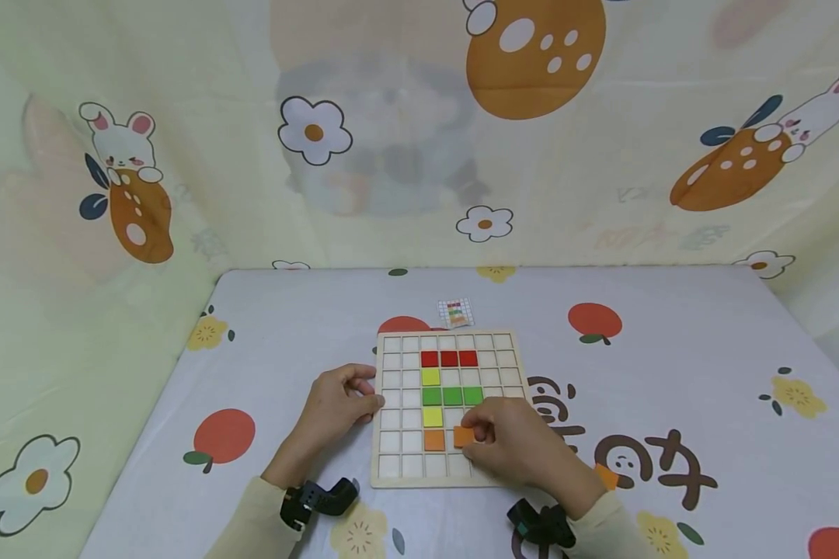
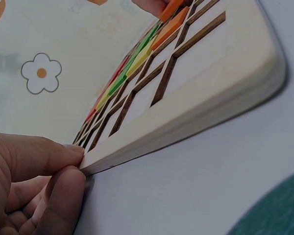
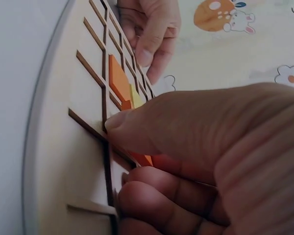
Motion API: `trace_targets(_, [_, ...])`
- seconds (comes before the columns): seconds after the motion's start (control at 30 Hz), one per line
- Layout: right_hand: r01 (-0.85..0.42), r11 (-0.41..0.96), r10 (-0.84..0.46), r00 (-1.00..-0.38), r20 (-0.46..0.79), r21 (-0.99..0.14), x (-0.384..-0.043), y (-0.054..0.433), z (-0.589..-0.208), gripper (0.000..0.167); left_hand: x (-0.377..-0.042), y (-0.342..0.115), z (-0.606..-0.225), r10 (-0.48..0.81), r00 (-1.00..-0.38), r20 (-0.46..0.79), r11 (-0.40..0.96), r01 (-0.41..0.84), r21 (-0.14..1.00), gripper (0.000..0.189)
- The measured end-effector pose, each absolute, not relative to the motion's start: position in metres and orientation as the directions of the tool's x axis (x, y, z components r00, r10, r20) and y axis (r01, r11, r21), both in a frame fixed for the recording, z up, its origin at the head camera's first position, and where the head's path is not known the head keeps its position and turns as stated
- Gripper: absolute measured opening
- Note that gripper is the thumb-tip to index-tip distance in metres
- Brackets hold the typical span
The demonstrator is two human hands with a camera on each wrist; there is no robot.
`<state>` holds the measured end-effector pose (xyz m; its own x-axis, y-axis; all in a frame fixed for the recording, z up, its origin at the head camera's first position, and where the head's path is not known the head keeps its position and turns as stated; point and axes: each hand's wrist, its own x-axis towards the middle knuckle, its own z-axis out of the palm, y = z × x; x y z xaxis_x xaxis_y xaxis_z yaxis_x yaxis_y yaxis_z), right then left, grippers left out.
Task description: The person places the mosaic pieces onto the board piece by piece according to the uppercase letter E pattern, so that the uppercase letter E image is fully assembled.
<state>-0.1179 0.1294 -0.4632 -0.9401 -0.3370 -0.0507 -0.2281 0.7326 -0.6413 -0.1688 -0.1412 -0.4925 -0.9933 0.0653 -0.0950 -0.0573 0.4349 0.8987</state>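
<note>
A square wooden grid board (image 1: pixel 444 481) lies on the table. It holds three red tiles (image 1: pixel 449 359) in a row, a yellow tile (image 1: pixel 429 376), three green tiles (image 1: pixel 452 396), another yellow tile (image 1: pixel 433 417) and an orange tile (image 1: pixel 434 440). My right hand (image 1: pixel 513 442) pinches a second orange tile (image 1: pixel 464 436) between thumb and fingers, low over the same row, one cell to the right of the first. At the board's left edge, my left hand (image 1: pixel 335 404) grips the rim with thumb and forefinger; its fingertips meet the wooden border (image 2: pixel 117 152) in the left wrist view.
Behind the board lies a small card (image 1: pixel 456 313) printed with a coloured grid pattern. Another orange tile (image 1: pixel 606 476) shows on the table past my right wrist, partly covered. A patterned cloth covers the table (image 1: pixel 671 373), and curtains (image 1: pixel 391 171) hang around it.
</note>
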Motion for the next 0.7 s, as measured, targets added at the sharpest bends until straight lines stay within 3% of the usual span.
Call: trace_targets(0.7, [-0.284, 0.757, -0.338, -0.941, 0.020, -0.589, -0.1169, 0.1206, -0.4726, 0.017, -0.1686, -0.1411, -0.4929, 0.067, -0.994, -0.089, 0.435, -0.051, 0.899, 0.041])
